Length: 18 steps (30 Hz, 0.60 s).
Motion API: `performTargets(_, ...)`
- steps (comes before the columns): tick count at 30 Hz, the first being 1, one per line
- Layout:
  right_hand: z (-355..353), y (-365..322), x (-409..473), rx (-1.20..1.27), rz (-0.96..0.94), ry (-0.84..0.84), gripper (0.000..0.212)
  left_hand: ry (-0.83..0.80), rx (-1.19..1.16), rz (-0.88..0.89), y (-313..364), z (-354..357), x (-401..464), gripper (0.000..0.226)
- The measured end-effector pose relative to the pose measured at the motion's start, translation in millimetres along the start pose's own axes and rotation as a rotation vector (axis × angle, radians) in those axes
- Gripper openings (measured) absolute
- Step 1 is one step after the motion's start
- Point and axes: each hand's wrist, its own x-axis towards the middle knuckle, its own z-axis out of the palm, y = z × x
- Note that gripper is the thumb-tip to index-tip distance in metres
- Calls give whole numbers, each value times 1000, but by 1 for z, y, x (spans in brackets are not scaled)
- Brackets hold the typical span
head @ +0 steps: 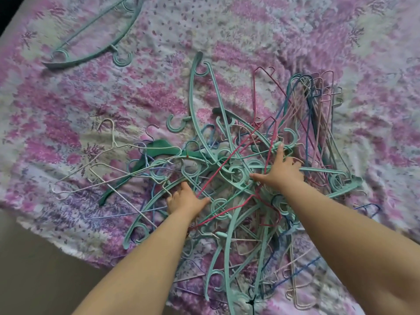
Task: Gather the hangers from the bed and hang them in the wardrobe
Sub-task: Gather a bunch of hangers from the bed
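Dozens of tangled hangers [238,173] lie heaped at your bedsheet's [68,123] centre; a lone hanger [95,35] rests at ten o'clock. Your left hand [185,200] and right hand [280,170] press spread-fingered into the heap, gripping nothing. No writing shows.

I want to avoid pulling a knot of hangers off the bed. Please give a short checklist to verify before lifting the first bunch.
1. Both hands at the pile: ok. The left hand and the right hand rest on the tangled pile of hangers.
2. Firm grasp: not ok. The fingers of both hands look spread over the pile, not closed.
3. Hangers free of each other: not ok. A red wire hanger crosses the teal plastic ones.
4. Strays counted: ok. A lone teal hanger lies far left, apart.
5. An aligned bunch is ready to the right: ok.
6. Wardrobe path: cannot tell.
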Motion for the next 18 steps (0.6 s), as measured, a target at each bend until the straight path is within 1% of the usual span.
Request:
performTargets(2,9,3,-7,117,13,-43,134,-64,-44,-16,-1,0,2,81)
performTargets(5,22,6,-22,233,8,-31,131,-97,-107,-25,-8,2,-2,77)
performTargets(8,35,7,-43,347,-31,72,126,-64,-173,-48,-15,7,-15,69)
performTargets(10,43,7,-57,413,-47,98,125,-32,-236,-70,-19,14,-27,62)
performTargets(13,44,8,-71,541,-71,125,122,8,-378,-75,-23,19,-49,42)
performTargets(15,38,9,-80,628,-84,130,122,8,-484,-58,-24,18,-63,29)
performTargets(16,34,10,-83,668,-91,126,122,1,-525,-50,-23,17,-69,27)
performTargets(18,26,12,-95,705,-109,137,121,24,-592,-24,-22,12,-88,28)
